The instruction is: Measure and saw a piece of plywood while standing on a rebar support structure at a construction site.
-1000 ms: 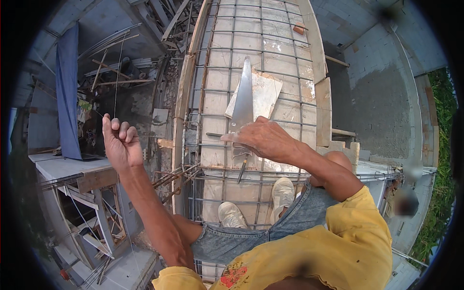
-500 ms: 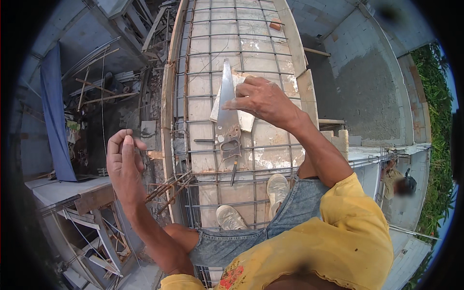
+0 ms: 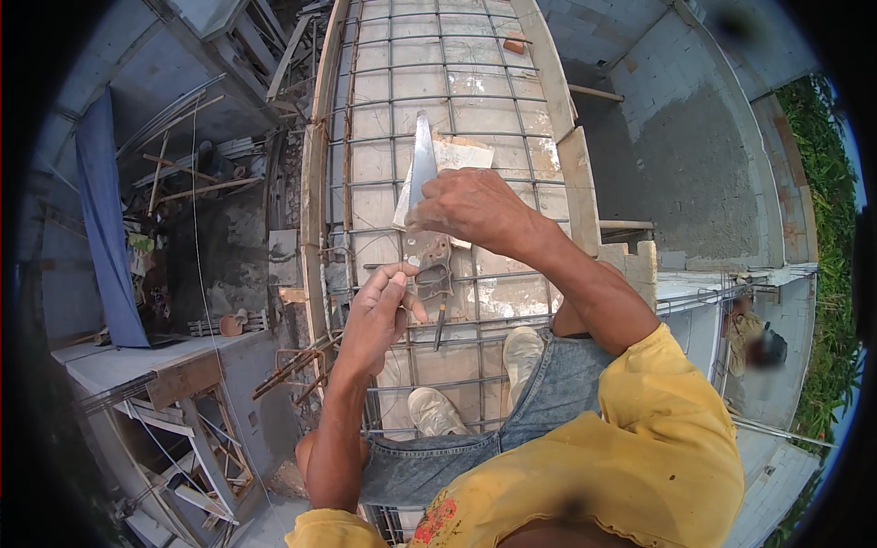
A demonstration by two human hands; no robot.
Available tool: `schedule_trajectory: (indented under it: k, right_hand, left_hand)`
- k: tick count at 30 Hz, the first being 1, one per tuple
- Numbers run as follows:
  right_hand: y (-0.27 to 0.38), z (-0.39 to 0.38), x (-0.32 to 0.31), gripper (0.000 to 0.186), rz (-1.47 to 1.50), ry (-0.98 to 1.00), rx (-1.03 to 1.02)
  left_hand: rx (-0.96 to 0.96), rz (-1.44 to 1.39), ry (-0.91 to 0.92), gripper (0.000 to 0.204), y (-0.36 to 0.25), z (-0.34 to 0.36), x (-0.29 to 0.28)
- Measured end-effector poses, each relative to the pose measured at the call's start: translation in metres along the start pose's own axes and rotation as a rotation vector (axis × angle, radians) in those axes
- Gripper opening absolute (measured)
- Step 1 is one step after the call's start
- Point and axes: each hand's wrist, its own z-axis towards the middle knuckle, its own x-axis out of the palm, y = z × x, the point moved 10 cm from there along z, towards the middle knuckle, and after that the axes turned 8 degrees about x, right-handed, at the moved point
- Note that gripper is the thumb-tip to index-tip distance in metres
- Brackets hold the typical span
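A hand saw (image 3: 424, 157) lies on the rebar grid, its blade pointing away and its worn handle (image 3: 433, 274) towards me. My right hand (image 3: 475, 208) is over the blade, fingers closed and fingertips bent down; whatever they hold is hidden. Beside the saw handle is my left hand (image 3: 373, 320), thumb and forefinger pinched together; anything between them is too small to make out. A pale, flat sheet-like piece (image 3: 466, 153) lies under the blade. Near the saw handle a tool with a black and orange grip (image 3: 440, 327) rests on the bars.
The rebar grid (image 3: 393, 100) spans a pale board floor between upright wooden form boards (image 3: 313, 183). A broken brick piece (image 3: 514, 43) lies at the far right. Rusty bar ends (image 3: 297, 365) stick out left. Lower spaces flank both sides; another person (image 3: 744, 338) is at right.
My left hand has moved right and inward, from outside the left form board to beside the saw handle. My right hand has shifted slightly left and nearer, its fingers more closed. The saw stays put.
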Motion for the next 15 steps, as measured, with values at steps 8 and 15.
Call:
schedule_trajectory:
  k: [8,15]
  right_hand:
    - [0.016,-0.009,-0.021,0.016,0.071,-0.257,-0.28]
    - [0.0,0.001,-0.015,0.019,0.082,-0.076,0.003]
  left_hand:
    - [0.144,0.587,-0.022,0.034,-0.024,-0.003,-0.009]
    - [0.143,0.972,-0.195,0.029,-0.044,-0.019,-0.039]
